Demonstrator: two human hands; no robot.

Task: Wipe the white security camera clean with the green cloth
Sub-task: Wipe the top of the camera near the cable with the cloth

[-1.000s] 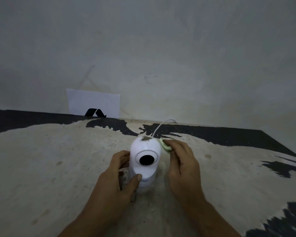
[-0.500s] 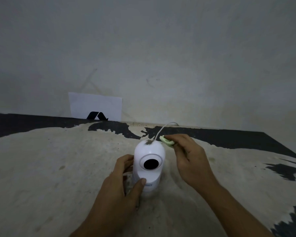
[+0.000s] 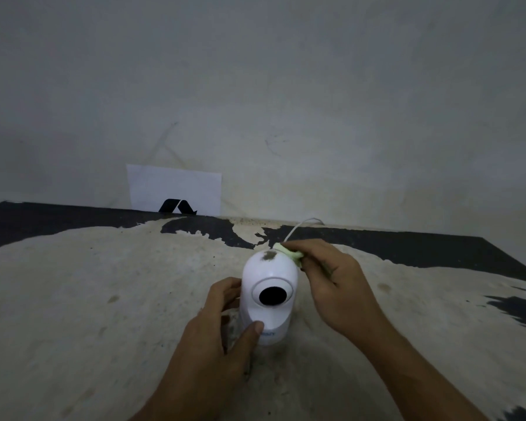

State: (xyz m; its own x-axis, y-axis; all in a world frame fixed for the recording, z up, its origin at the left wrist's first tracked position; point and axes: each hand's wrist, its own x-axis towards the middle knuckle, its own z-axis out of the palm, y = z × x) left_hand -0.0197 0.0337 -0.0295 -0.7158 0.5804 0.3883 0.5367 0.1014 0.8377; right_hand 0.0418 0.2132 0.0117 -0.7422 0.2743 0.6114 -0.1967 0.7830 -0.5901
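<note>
The white security camera (image 3: 269, 311) stands upright on the worn tabletop, its round black lens facing me. A dark patch of dirt (image 3: 268, 255) sits on its rounded top. My left hand (image 3: 222, 332) grips the camera's lower body from the left, thumb across the front of the base. My right hand (image 3: 331, 278) pinches a small folded green cloth (image 3: 289, 253), which touches the top right of the camera's dome just beside the dirt. A thin white cable (image 3: 301, 226) runs from behind the camera toward the wall.
The tabletop (image 3: 104, 299) is pale and scuffed with black patches along the back and right. A white sheet of paper (image 3: 173, 189) with a black mark leans against the grey wall at the back left.
My right hand has lifted the green cloth from the camera's right side up to the top of the dome, next to the dirt. My left hand keeps its hold on the base.
</note>
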